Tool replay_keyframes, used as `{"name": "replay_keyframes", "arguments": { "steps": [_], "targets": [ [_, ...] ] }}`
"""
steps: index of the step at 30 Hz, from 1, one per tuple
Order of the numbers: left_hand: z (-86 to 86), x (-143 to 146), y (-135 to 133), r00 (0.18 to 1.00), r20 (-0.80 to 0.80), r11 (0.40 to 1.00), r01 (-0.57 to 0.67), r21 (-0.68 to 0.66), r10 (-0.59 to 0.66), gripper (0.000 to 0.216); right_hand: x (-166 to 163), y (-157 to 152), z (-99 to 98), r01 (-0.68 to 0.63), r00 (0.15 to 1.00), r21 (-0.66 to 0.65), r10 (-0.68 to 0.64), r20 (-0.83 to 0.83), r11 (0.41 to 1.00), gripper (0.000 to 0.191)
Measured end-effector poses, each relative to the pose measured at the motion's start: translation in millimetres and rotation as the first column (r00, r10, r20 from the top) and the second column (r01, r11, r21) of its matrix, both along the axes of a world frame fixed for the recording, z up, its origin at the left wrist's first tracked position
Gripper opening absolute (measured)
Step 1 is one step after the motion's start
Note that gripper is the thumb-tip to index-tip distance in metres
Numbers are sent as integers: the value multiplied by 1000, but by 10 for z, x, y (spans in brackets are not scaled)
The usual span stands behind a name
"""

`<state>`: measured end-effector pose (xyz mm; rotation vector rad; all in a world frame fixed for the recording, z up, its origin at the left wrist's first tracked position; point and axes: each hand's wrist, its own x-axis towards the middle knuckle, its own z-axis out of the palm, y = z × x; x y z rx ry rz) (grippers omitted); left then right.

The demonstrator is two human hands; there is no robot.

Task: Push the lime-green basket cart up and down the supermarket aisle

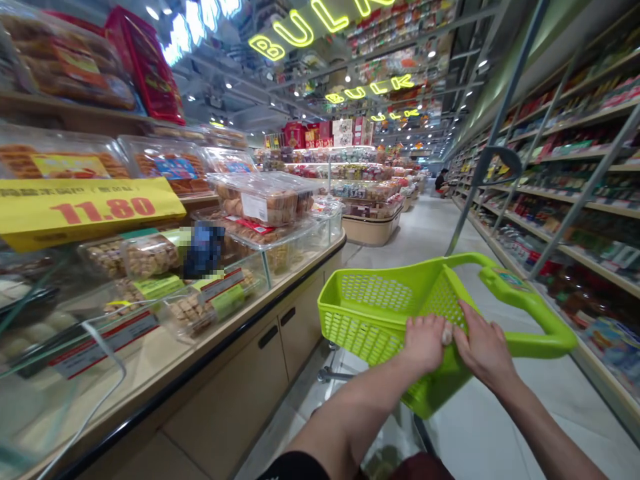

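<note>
Clasps green basket (370, 330) at four o'clock with left grip (426, 341) and right grip (484, 345); has snack packs (263, 200) on table (227, 380) at nine.

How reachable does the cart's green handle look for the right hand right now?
Probably yes: the right hand rests at the edge of the green basket, right beside the handle, and nothing visible stands between them.
</note>
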<state>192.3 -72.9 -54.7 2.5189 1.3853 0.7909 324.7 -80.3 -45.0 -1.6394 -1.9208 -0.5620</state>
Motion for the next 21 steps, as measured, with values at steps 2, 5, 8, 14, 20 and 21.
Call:
{"name": "replay_keyframes", "arguments": {
  "steps": [2,5,8,14,20,21],
  "targets": [
    [-52,-79,39,1000,-27,999,-6,50,8,39,39,-59,31,63,997,-30,-61,51,998,47],
    [-141,-389,117,998,-58,997,-31,68,34,40,93,-129,-11,43,992,-64,-35,121,997,42],
    [-231,-741,192,982,-80,985,-173,-16,171,45,66,-173,-76,28,993,-24,-25,112,999,40],
    [-219,-577,103,996,-31,996,-84,-30,83,47,-169,-241,-99,41,998,75,-44,36,996,39],
    [-179,-234,2,996,1,995,84,61,-85,45,-205,-306,-197,-2,997,184,-12,76,983,35],
    [-213,-322,30,995,-15,992,100,79,-99,45,-188,-297,-232,-14,996,215,-6,90,977,35]
  ]
}}
